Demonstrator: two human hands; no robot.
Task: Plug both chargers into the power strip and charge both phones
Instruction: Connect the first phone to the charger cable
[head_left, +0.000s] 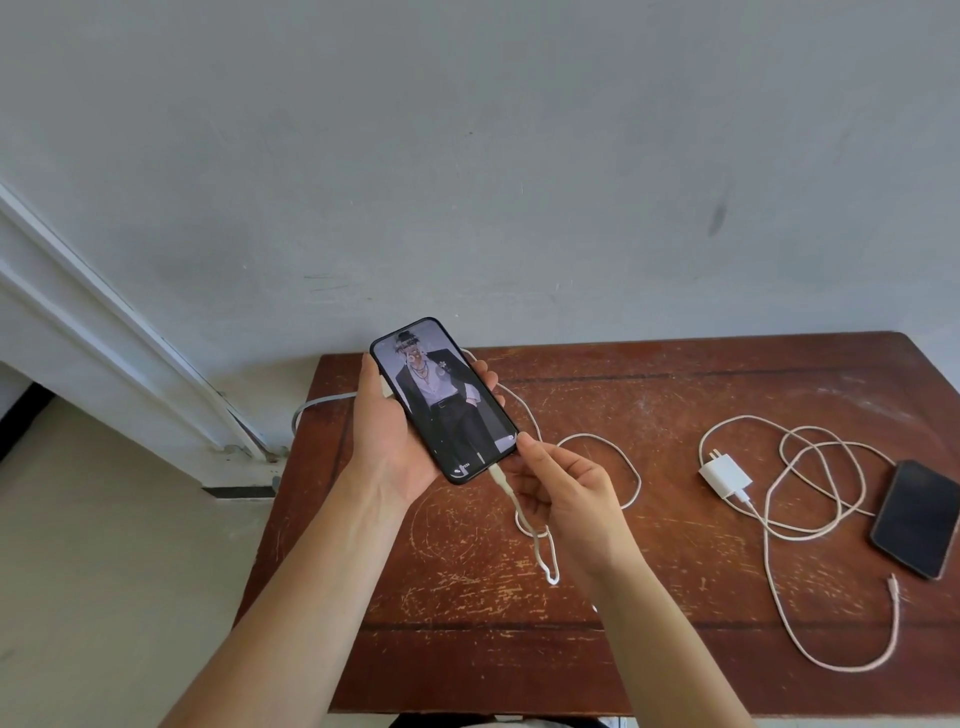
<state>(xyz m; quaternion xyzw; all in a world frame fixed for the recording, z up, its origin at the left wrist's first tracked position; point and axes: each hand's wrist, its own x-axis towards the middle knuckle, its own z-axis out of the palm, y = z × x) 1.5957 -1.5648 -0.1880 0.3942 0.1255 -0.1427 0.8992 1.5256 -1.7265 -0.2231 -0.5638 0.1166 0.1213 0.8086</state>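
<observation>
My left hand (387, 436) holds a lit phone (444, 400) screen-up above the table's left part. A white cable connector (500, 477) sits in the phone's bottom port, and my right hand (563, 491) pinches the cable just behind it. That cable (631, 467) loops on the table and runs back behind the phone. The power strip is hidden behind my left hand and the phone. A second white charger (724, 475) lies unplugged at the right with its coiled cable (810, 499); its free connector (893, 584) rests on the wood. A dark phone (917, 519) lies at the right edge.
The worn brown wooden table (467, 649) stands against a grey wall (467, 156). A grey cord (311, 408) hangs off the table's left edge toward the floor. A white door frame (104, 322) stands at the left.
</observation>
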